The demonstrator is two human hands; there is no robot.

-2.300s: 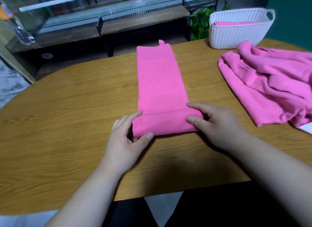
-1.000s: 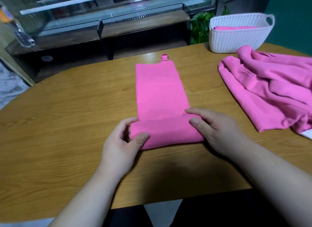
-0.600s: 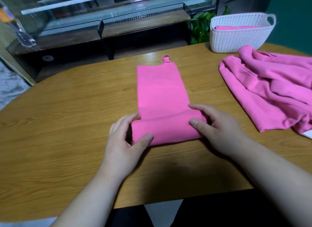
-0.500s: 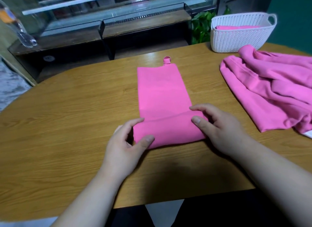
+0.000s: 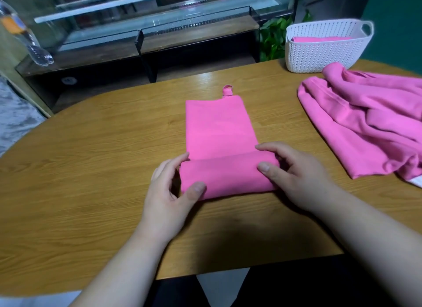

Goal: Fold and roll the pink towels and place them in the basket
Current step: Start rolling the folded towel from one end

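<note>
Gripping L end of roll [image 5: 228, 177] w/ left hand [image 5: 167, 192]: thumb on near face, fingers [image 5: 177, 164] curled over far side, cloth pinched between. Holding roll crosswise btwn both sets of fingertips, flat on table [image 5: 91, 169].

Ahead of fingertips: flat strip [image 5: 219, 126] not yet rolled, approx half the folded length by eye, w/ hanging loop [image 5: 227, 91] at far end.

Same grip on R end w/ right hand [image 5: 296, 178]: thumb on near face, fingers hooked over far edge, closed onto cloth, not spread.

Well right of right fingers: pile [image 5: 365, 128] of unfolded pink towels, count unclear, prob more than one.

Beyond pile, far right: basket [image 5: 324, 53], touching pile or just beside it, can't tell. Inside, one rolled towel [image 5: 319, 39] visible; more possibly hidden below rim.

Status est:
- Done: at least one towel stowed; fold on current towel complete; roll partway.
- Left: finish rolling fwd to loop, carry to basket, then fold/roll/stow everything in pile.
- Prob under half overall, judging by pile bulk vs basket contents.
</note>
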